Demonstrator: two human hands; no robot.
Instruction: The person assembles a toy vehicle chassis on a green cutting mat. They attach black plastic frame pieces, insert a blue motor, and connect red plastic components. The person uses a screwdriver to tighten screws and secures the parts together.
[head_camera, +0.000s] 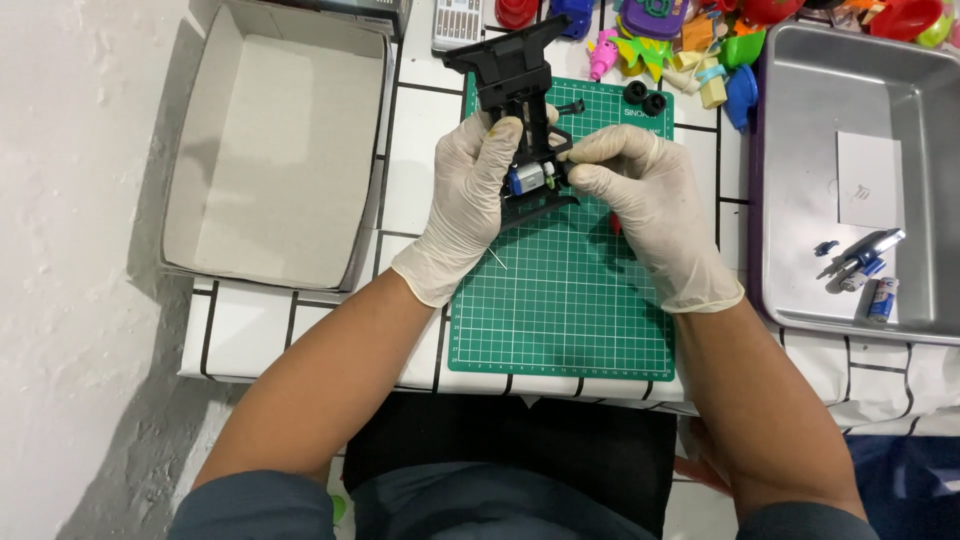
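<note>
While gripped by both gloved hands, left (468, 195) and right (640, 195): black plastic toy chassis (515, 80), small silver motor (528, 178) inside

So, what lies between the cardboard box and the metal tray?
In the head view, the green cutting mat lies between the box and the tray, with both gloved hands over it holding a black plastic part.

L hand (468, 205) gloved, fingers curling in a grip, thumb up. R hand (645, 200) gloved, fingertips pinching inward toward L. Both forearms bare, angling in.
</note>
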